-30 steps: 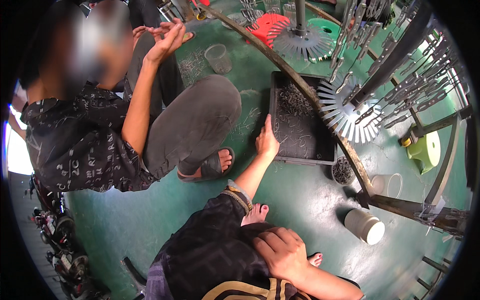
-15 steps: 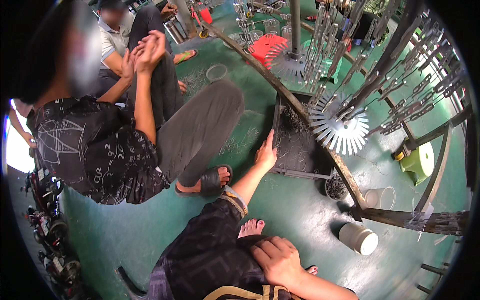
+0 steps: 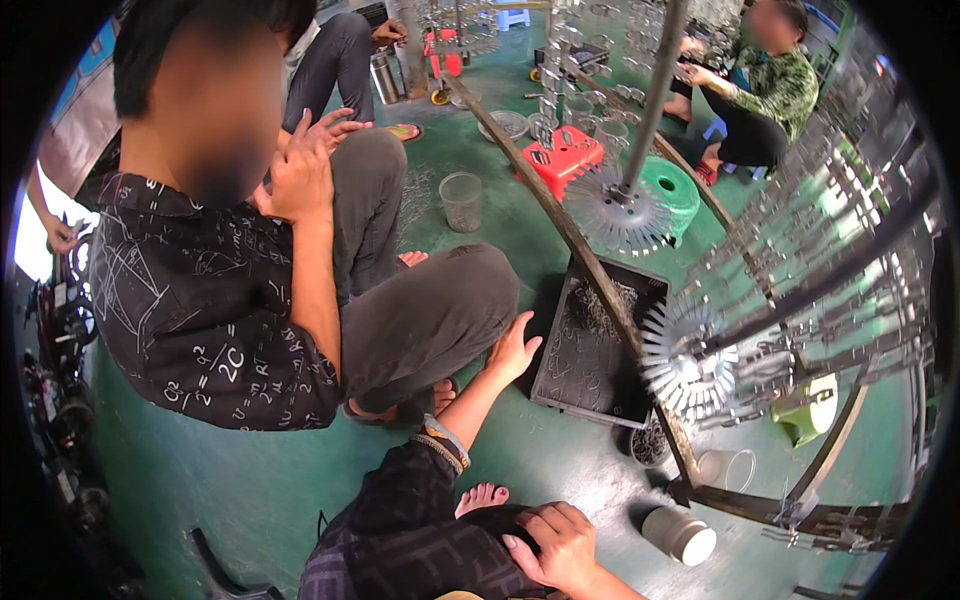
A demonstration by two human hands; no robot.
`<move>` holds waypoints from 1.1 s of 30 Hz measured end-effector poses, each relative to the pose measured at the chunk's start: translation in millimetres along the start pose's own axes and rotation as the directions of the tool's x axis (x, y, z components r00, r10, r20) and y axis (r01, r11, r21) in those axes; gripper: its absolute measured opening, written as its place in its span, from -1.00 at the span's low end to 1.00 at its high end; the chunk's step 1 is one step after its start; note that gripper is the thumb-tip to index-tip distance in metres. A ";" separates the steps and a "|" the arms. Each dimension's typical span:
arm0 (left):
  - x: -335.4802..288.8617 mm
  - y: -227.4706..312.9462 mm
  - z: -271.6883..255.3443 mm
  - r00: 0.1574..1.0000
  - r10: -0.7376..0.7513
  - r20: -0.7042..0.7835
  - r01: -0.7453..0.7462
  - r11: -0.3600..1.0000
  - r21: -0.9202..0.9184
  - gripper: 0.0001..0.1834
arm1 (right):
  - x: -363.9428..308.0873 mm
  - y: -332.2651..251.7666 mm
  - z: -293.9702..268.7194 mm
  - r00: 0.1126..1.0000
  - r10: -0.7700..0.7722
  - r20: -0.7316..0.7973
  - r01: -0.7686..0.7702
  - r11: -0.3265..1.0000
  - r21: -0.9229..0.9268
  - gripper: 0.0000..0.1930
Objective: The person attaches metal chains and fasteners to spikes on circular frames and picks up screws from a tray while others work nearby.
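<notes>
My left hand (image 3: pixel 515 350) reaches forward, its fingers stretched and nothing visible in it. It hovers just left of a black plastic tray (image 3: pixel 548 375), near the knee of the person beside me. Thin dark metal pieces (image 3: pixel 605 300) lie in that tray, heaped toward the far end. My right hand (image 3: pixel 558 545) rests over my dark-clothed knee, fingers lying loosely across it; nothing shows in it. Over the tray's right side stands a slotted metal disc (image 3: pixel 690 360) on a rod, part of a rack hung with many metal clips.
A rusty frame bar (image 3: pixel 560 215) crosses above the tray. A small tub of metal pieces (image 3: pixel 650 445), a clear cup (image 3: pixel 727 470) and a white jar (image 3: pixel 680 535) stand at right. Red (image 3: pixel 565 165) and green stools (image 3: pixel 672 195) are beyond. A seated person (image 3: pixel 230 300) is close at left.
My view has tilted up and shifted. My left hand has drawn back from the tray's edge toward the neighbour's knee. My right hand stays on my knee. The hanging clips blur at right.
</notes>
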State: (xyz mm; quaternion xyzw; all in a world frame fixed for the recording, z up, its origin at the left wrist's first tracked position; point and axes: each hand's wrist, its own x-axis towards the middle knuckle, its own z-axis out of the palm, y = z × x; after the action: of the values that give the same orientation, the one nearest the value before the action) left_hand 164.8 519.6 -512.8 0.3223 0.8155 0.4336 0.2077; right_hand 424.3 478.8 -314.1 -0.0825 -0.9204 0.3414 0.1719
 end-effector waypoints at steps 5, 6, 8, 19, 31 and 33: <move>-8.6 -23.5 20.6 0.991 0.055 -0.125 -0.056 0.998 -0.005 -0.46 | 21.0 -6.3 -5.4 0.996 0.083 -0.019 -0.083 0.997 0.006 -0.79; -12.0 -24.9 25.4 0.990 0.048 -0.134 -0.049 0.999 -0.001 -0.47 | 21.1 -5.7 -3.5 0.995 0.098 -0.029 -0.097 0.995 0.019 -0.79; -17.6 -22.2 32.3 0.994 0.014 -0.106 -0.017 1.000 -0.023 -0.48 | 21.6 -5.5 -0.1 0.991 0.131 -0.041 -0.129 0.991 0.035 -0.80; -35.9 -8.9 39.8 0.995 -0.081 -0.053 0.077 0.995 -0.067 -0.48 | 26.7 -19.4 5.7 0.984 0.176 -0.034 -0.176 0.984 0.001 -0.79; -38.4 -15.6 47.9 0.993 -0.038 -0.112 0.040 0.999 0.015 -0.46 | 4.5 -18.8 10.2 0.987 0.136 -0.084 -0.142 0.987 -0.070 -0.79; -36.1 -8.8 45.4 0.993 -0.103 -0.054 0.105 0.994 0.037 -0.45 | -1.5 -16.5 3.7 0.984 0.121 -0.130 -0.133 0.987 -0.090 -0.80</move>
State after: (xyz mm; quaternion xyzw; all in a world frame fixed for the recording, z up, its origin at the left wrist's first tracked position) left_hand 215.3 516.5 -542.4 0.2722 0.8446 0.4143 0.2023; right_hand 423.7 463.7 -306.3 -0.1705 -0.9166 0.3000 0.2021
